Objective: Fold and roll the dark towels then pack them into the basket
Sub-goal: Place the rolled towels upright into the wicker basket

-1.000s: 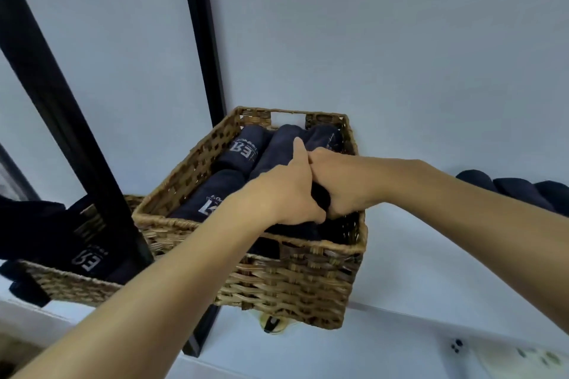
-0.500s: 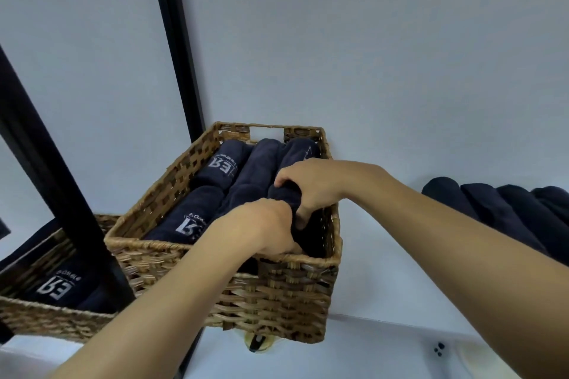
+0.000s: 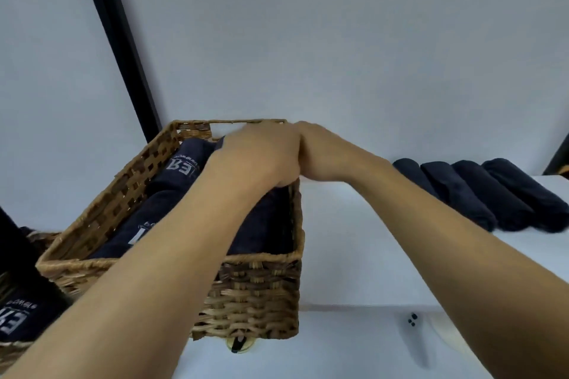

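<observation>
1. Basket [image 3: 252, 295]: woven wicker, on the white desk [image 3: 354, 255], left of centre. Holds rolled dark towels lying side by side, long axes running from the near wall to the far wall; printed lettering faces up on the left-hand rolls [image 3: 184, 163].
2. Left hand [image 3: 261, 157]: reaches over the basket's far right corner, fingers curled down onto the rightmost roll [image 3: 264, 224]. Fingertips hidden; whether they pinch the cloth or only press it cannot be told.
3. Right hand [image 3: 326, 154]: just beside the left, touching it, at the basket's right wall. Fingers out of sight behind the left hand; their state cannot be told.
4. Step in hand, by judgement: packing. Both hands seat the rightmost roll into the gap along the right wall.
5. Spare rolls [image 3: 480, 194]: four, in a row on the desk well right of the basket, parallel, long axes slanting from far-left to near-right.
6. Next move, by judgement: release, reach right, take the nearest spare roll, and turn it to match the basket rolls. Room looks short; a second layer may be needed.
</observation>
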